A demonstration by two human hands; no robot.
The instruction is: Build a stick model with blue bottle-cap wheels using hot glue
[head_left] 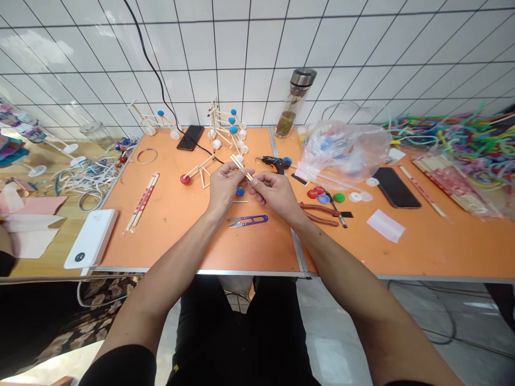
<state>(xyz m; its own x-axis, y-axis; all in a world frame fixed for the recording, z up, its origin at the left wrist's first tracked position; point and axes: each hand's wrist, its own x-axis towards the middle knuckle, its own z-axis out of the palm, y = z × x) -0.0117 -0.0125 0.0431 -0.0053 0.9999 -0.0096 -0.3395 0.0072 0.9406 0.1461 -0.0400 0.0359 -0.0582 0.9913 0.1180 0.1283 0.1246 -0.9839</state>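
Both grips are clamped on a wooden stick (242, 168) just above the snips (247, 221). Its long axis slants from far-left to near-right; the left hand (227, 186) pinches mid-stick, while the right hand (278, 194) sits nearer its near end.

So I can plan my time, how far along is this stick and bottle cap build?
Looks done: a stick frame with blue and white caps stands at the back. A frame with a red cap lies nearer, possibly less complete.
In hand: the left hand and right hand hold thin wooden sticks.
Left: loose bottle caps lie beside the hot glue gun, and wrapped chopsticks sit unused.
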